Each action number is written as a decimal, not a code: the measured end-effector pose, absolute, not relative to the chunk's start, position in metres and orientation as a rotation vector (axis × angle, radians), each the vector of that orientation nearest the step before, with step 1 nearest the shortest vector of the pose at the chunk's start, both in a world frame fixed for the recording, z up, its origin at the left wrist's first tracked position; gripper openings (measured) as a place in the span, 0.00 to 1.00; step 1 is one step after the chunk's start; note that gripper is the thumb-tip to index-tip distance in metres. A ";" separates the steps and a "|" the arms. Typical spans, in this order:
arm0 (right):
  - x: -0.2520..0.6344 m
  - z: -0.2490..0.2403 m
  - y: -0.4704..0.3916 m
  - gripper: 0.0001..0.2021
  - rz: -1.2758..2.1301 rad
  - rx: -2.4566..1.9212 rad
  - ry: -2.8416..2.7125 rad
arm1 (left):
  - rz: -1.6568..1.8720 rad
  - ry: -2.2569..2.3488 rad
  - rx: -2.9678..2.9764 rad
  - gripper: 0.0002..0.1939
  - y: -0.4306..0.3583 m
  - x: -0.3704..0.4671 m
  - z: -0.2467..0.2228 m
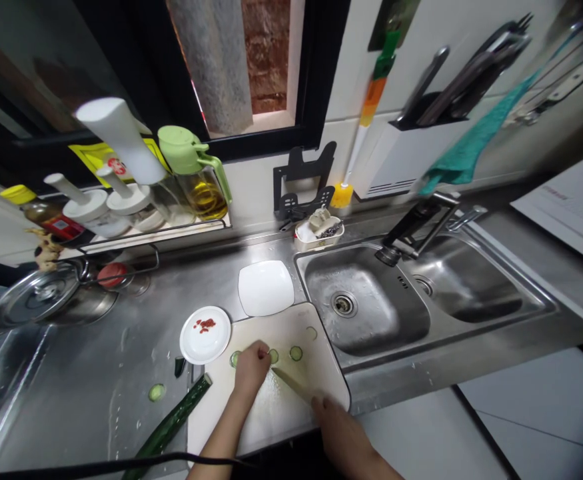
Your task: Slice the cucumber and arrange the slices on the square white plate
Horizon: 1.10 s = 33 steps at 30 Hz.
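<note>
My right hand (340, 428) is closed round the handle of a kitchen knife (294, 385), its tip pointing left over the white cutting board (296, 423). At the knife tip, a thin cucumber slice (274, 357) lies on the board, and the pinched fingers of my left hand (252, 367) hold its left edge. Another cucumber slice (235, 359) shows partly behind my left hand. A round slice (296, 353) sits further right, near a thin curved peel (312, 333). The cut cucumber (176, 417) leans over the board's left edge.
A white plate with red bits (191, 340) and a square white plate (266, 288) stand behind the board. On the left counter lie a cucumber slice (156, 392) and an end piece (179, 366). The double sink (371, 337) is on the right; a pot (86, 303) stands left.
</note>
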State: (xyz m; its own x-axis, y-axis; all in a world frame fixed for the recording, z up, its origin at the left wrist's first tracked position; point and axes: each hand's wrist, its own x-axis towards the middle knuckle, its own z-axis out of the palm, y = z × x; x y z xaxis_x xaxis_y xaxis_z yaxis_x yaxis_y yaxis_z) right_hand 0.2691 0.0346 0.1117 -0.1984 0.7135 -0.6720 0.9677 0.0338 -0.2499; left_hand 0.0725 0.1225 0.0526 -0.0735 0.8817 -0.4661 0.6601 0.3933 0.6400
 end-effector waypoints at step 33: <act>0.240 0.119 0.056 0.25 -0.770 1.695 1.997 | 0.351 1.969 1.300 0.07 0.105 0.069 0.048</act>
